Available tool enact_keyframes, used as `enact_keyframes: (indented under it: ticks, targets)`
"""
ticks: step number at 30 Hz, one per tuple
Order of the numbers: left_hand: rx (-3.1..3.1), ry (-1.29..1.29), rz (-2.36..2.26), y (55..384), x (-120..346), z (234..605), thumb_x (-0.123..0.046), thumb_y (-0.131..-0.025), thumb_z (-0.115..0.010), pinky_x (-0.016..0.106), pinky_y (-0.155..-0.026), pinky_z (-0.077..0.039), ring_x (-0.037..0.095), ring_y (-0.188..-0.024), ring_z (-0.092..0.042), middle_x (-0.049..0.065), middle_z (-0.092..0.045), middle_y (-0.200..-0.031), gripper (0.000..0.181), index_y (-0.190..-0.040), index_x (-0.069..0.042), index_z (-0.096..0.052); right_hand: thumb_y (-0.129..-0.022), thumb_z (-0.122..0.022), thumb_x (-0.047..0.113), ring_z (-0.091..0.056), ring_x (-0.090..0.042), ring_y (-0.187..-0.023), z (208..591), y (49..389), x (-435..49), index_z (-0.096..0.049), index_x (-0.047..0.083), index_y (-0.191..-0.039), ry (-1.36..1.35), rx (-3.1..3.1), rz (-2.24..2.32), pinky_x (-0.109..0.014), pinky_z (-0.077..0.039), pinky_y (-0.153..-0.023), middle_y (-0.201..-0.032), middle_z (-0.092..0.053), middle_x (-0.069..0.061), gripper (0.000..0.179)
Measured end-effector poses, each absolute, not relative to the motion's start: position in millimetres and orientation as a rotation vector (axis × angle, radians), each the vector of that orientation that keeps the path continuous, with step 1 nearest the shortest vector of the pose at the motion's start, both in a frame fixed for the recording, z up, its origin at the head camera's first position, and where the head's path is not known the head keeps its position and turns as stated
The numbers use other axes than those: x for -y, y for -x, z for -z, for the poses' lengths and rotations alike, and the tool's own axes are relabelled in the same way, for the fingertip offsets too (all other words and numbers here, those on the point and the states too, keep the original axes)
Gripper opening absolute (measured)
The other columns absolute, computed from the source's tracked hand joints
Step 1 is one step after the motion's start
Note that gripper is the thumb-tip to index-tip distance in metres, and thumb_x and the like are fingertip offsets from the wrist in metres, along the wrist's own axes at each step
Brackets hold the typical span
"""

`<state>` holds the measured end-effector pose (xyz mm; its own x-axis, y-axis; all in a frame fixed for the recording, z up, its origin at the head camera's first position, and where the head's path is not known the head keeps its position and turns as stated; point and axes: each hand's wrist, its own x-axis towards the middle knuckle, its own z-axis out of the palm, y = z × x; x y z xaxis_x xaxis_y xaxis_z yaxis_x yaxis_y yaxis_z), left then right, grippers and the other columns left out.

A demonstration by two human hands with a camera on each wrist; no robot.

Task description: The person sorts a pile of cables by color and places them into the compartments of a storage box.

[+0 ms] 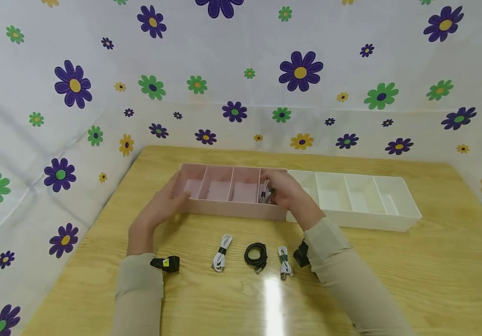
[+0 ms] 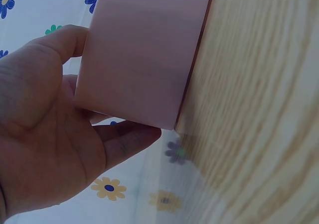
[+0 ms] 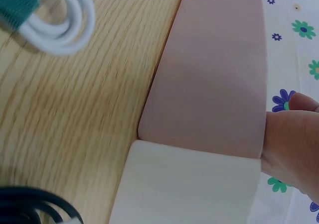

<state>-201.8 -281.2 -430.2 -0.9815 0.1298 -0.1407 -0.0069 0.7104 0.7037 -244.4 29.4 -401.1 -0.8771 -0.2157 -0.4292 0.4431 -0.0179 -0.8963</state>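
Observation:
At the left end of a pink divided organizer box (image 1: pixel 232 208), my left hand (image 1: pixel 163 207) grips the wall. The left wrist view shows its thumb over the rim and the other fingers along the box's end (image 2: pixel 139 50). My right hand (image 1: pixel 287 189) reaches down into the rightmost pink compartment and holds a bundled white cable (image 1: pixel 263 192) with a dark tie. In the right wrist view the box wall hides that hand's fingers; only the hand's edge (image 3: pixel 291 139) shows above it. The other three pink compartments hold no cables.
A white divided organizer (image 1: pixel 375 221) abuts the pink box on its right. In front lie a white cable with a black tie (image 1: pixel 221 252), a coiled black cable (image 1: pixel 255 255) and a white cable with a green tie (image 1: pixel 283 259). Flower-patterned cloth (image 1: pixel 241 84) hangs behind the wooden table.

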Motion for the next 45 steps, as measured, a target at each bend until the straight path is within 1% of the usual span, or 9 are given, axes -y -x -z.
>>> enact_keyframes:
  ticks: [7, 14, 23, 26, 29, 31, 33, 35, 45]
  targets:
    - [-2.717, -0.110, -1.151, 202, 281, 429, -0.047, -0.098, -0.042, 0.053, -0.114, -0.013, 0.034, -0.143, -0.009, 0.009, -0.005, -0.159, 0.076, -0.153, -0.021, 0.003, -0.090, -0.050, 0.011, -0.036, -0.020, -0.062, 396, 240, -34, -0.056, -0.003, -0.107, -0.175, -1.875, 1.887, -0.030, -0.038, -0.053, -0.084, -0.041, -0.008, 0.023]
    - [-2.726, -0.100, -1.144, 207, 277, 424, -0.048, -0.098, -0.041, 0.053, -0.114, -0.012, 0.033, -0.144, -0.008, 0.008, -0.005, -0.159, 0.076, -0.153, -0.021, 0.003, -0.088, -0.050, 0.011, -0.038, -0.020, -0.054, 390, 239, -36, -0.056, -0.006, -0.104, -0.161, -1.895, 1.922, -0.031, -0.040, -0.049, -0.077, -0.043, -0.009, 0.024]
    - [-2.719, -0.096, -1.144, 210, 281, 421, -0.048, -0.098, -0.041, 0.054, -0.114, -0.013, 0.034, -0.143, -0.008, 0.009, -0.004, -0.159, 0.076, -0.153, -0.022, 0.004, -0.090, -0.052, 0.012, -0.040, -0.017, -0.066, 378, 236, -40, -0.055, 0.001, -0.107, -0.173, -1.830, 1.936, -0.028, -0.039, -0.059, -0.097, -0.045, -0.009, 0.020]
    - [-2.716, -0.084, -1.158, 211, 281, 420, -0.048, -0.098, -0.041, 0.054, -0.114, -0.012, 0.035, -0.144, -0.008, 0.009, -0.004, -0.159, 0.076, -0.153, -0.023, 0.004, -0.090, -0.052, 0.011, -0.042, -0.017, -0.078, 373, 233, -44, -0.053, 0.000, -0.112, -0.134, -1.750, 1.987, -0.029, -0.039, -0.068, -0.107, -0.044, -0.009, 0.024]
    - [-2.712, -0.088, -1.158, 210, 279, 420, -0.049, -0.098, -0.040, 0.053, -0.114, -0.010, 0.034, -0.144, -0.006, 0.008, -0.003, -0.159, 0.076, -0.153, -0.023, 0.005, -0.093, -0.048, 0.010, -0.042, -0.022, -0.104, 369, 226, -52, -0.045, -0.001, -0.118, -0.053, -1.677, 2.031, -0.034, -0.039, -0.084, -0.124, -0.039, -0.012, 0.028]
    - [-2.718, -0.086, -1.148, 209, 280, 420, -0.050, -0.097, -0.040, 0.053, -0.114, -0.010, 0.034, -0.144, -0.006, 0.007, -0.003, -0.159, 0.076, -0.153, -0.023, 0.005, -0.096, -0.042, 0.012, -0.034, -0.027, -0.126, 367, 219, -59, -0.036, -0.001, -0.134, 0.018, -1.666, 2.034, -0.037, -0.034, -0.100, -0.143, -0.028, -0.014, 0.041]
    - [-2.731, -0.091, -1.135, 208, 282, 421, -0.050, -0.097, -0.039, 0.053, -0.114, -0.011, 0.033, -0.144, -0.006, 0.007, -0.002, -0.159, 0.076, -0.152, -0.024, 0.006, -0.098, -0.038, 0.012, -0.015, -0.029, -0.141, 364, 212, -68, -0.020, 0.001, -0.146, 0.088, -1.659, 2.044, -0.040, -0.022, -0.112, -0.155, -0.009, -0.011, 0.053]
    - [-2.734, -0.080, -1.133, 208, 284, 420, -0.052, -0.097, -0.039, 0.053, -0.114, -0.011, 0.032, -0.144, -0.006, 0.006, -0.002, -0.159, 0.076, -0.152, -0.025, 0.006, -0.098, -0.036, 0.012, -0.002, -0.029, -0.144, 362, 205, -77, -0.002, 0.006, -0.152, 0.126, -1.649, 2.049, -0.042, -0.012, -0.116, -0.158, 0.004, -0.008, 0.064]
    - [-2.711, -0.100, -1.164, 201, 283, 428, -0.051, -0.097, -0.041, 0.053, -0.114, -0.011, 0.033, -0.144, -0.007, 0.006, -0.003, -0.159, 0.077, -0.153, -0.023, 0.003, -0.100, -0.033, 0.011, 0.001, -0.032, -0.144, 369, 177, -111, 0.003, 0.008, -0.152, 0.136, -1.499, 2.142, -0.041, -0.008, -0.117, -0.157, 0.008, -0.015, 0.063]
